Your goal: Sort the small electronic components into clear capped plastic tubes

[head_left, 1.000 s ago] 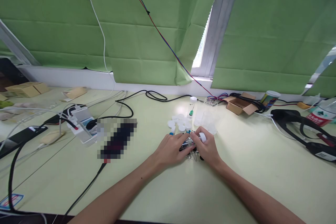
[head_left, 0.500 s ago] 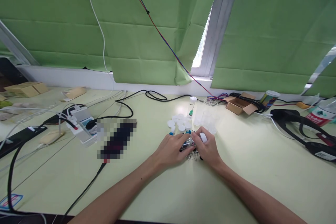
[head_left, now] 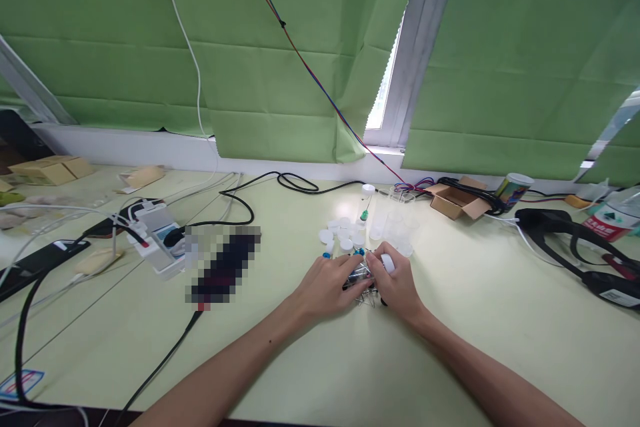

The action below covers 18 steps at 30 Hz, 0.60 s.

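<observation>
My left hand (head_left: 325,287) is closed around a clear tube (head_left: 358,273) lying low over the table, with thin metal pieces showing in or behind it. My right hand (head_left: 400,283) meets it from the other side, thumb and forefinger pinched at the tube's end; a white cap (head_left: 387,263) sits in that grip. Whatever the pinched fingertips hold is too small to make out. Under and between the hands lies a pile of thin metal pins (head_left: 369,298), some with dark or blue ends. Loose white caps (head_left: 345,233) are scattered just beyond.
Clear empty tubes (head_left: 397,230) stand behind my right hand, near a capped tube holding a green-ended piece (head_left: 365,215). An open cardboard box (head_left: 453,205), a can (head_left: 513,190) and a black headset (head_left: 565,247) are right. A power strip (head_left: 160,240) and cables lie left.
Both hands stay almost in place. The fingers shift slightly around the tube, and a little more of it shows between them.
</observation>
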Motion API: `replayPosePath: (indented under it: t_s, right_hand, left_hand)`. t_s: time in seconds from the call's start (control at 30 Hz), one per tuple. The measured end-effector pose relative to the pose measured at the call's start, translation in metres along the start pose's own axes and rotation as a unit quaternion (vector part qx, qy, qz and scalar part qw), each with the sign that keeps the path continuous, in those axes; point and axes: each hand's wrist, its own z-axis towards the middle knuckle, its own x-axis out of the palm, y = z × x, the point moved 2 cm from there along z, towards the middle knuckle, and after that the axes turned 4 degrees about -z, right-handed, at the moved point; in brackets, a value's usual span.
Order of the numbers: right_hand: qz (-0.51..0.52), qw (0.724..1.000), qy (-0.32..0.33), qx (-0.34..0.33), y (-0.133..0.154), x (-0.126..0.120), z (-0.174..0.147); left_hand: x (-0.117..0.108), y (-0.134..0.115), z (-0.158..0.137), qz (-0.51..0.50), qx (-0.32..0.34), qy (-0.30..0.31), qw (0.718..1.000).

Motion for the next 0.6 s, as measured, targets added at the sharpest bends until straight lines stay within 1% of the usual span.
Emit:
replayPosePath:
  t_s: [0.33, 0.6]
  right_hand:
    - [0.007, 1.000, 0.006, -0.007, 0.0002, 0.0003, 0.0010]
    - [-0.010, 1.000, 0.006, -0.024, 0.0019, -0.0007, 0.0007]
  left_hand:
    - [0.0005, 0.0008, -0.0004, 0.003, 0.000, -0.008, 1.000]
    - [0.0005, -0.0007, -0.0002, 0.005, -0.001, -0.005, 1.000]
